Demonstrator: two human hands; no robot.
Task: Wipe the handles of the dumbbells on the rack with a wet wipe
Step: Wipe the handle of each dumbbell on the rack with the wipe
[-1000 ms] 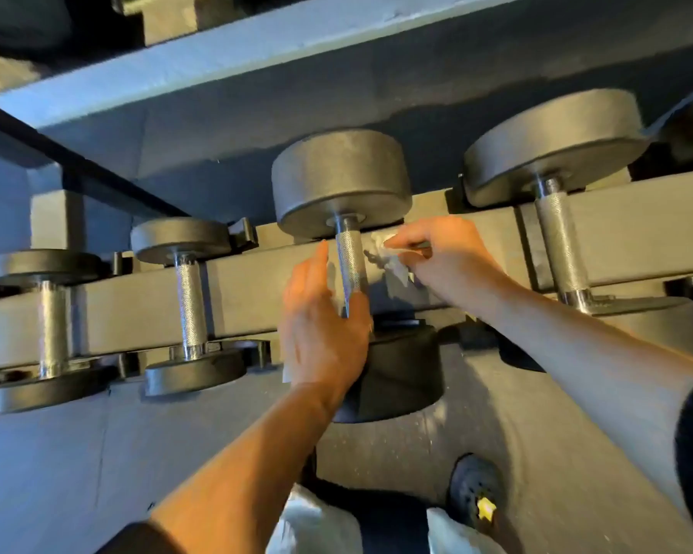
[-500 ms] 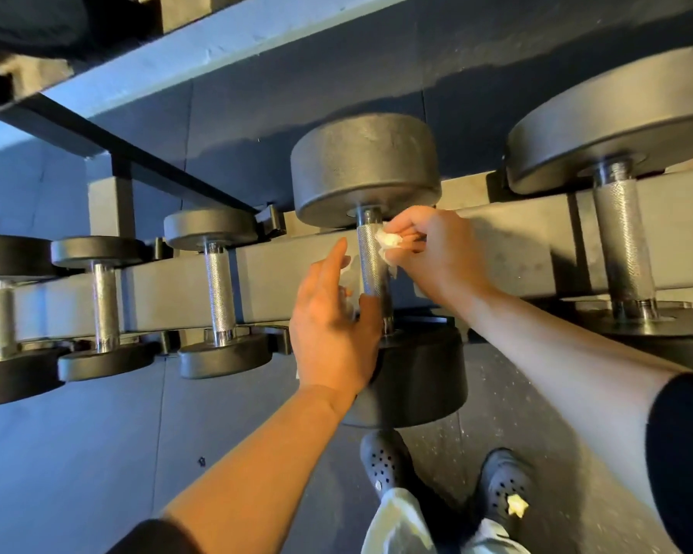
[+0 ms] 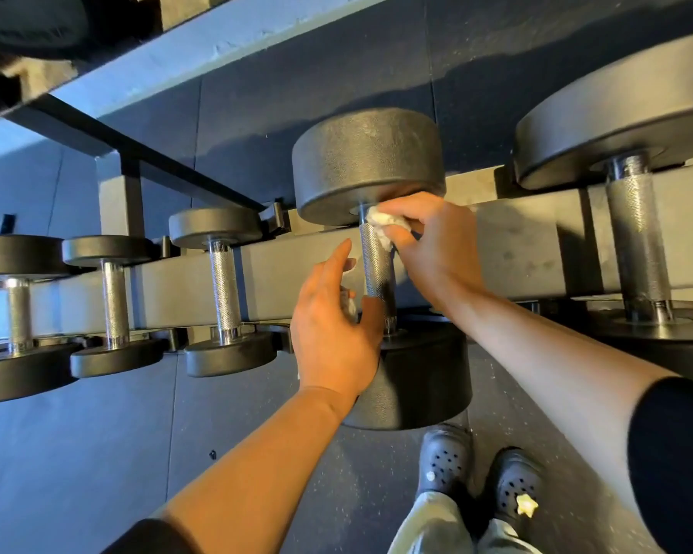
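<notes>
Right hand [image 3: 437,249] pinches crumpled white wet wipe [image 3: 381,225] against top of knurled silver metal handle [image 3: 377,269], just under upper black round weight head [image 3: 369,165] of big dumbbell. Left hand [image 3: 337,333] beside handle's lower end, fingers mostly straight, thumb touching shaft; bit of white material behind its fingers, grip on it unclear. Long grey metal rack rail [image 3: 517,249] runs behind both hands. Smaller black dumbbell [image 3: 225,289] left of left hand, larger one [image 3: 633,233] right of right hand. Dark perforated clogs [image 3: 445,461] below on floor.
</notes>
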